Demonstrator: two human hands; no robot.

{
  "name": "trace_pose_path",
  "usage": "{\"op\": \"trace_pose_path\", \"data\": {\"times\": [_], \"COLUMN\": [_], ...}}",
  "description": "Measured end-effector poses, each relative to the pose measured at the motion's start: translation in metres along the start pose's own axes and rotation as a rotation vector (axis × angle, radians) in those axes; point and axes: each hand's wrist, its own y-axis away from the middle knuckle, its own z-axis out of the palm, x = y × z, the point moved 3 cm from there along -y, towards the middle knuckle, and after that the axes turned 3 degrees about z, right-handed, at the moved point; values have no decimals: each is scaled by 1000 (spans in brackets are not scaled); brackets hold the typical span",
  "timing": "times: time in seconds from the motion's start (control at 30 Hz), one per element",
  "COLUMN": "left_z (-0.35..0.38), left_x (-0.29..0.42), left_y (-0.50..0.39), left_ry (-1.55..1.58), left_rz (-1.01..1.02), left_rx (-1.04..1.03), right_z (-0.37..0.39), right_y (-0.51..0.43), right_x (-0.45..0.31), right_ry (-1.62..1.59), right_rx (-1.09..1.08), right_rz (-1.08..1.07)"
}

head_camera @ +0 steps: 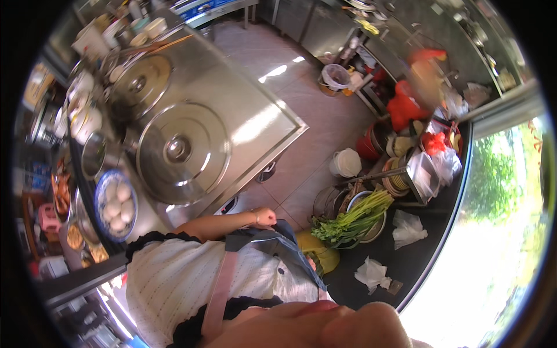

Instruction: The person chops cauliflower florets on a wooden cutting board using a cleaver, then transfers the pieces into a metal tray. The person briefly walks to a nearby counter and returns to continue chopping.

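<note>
My left hand (264,216) is curled, with a band at the wrist, right against the grey-blue apron (283,239) at my front. Whether its fingers grip the cloth is hidden. Of my right hand (311,262) only a small patch of skin seems to show behind the apron's edge. A bundle of leafy green stalks (352,219) lies across a round basin (377,229) to my right. Under it is a yellow object (325,254). Left of me, a large lidded pan (185,152) is set into the steel counter (256,126).
A blue-and-white plate (115,204) holds several pale eggs or buns. Behind the large lid is a second round lid (141,85). A lined bin (335,78), a white bucket (346,162) and a red bucket (369,142) stand on the floor. Red plastic bags (404,106) hang by a blurred shape.
</note>
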Motion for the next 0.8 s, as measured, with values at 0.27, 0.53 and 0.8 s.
{"op": "trace_pose_path", "data": {"times": [0.27,0.53,0.8], "left_z": [-47,-130,-229], "left_x": [-71,91,132], "left_y": [-122,-330,-482], "left_ry": [-120,-133,-121], "left_rz": [-144,-72,-38], "left_rx": [-249,-66,187], "right_z": [-67,-204,-282], "right_y": [-113,-299,-434], "right_x": [-19,-62,-140], "right_ry": [-205,-250,-284], "right_rx": [-52,41,-4], "right_rz": [73,-69,-185]}}
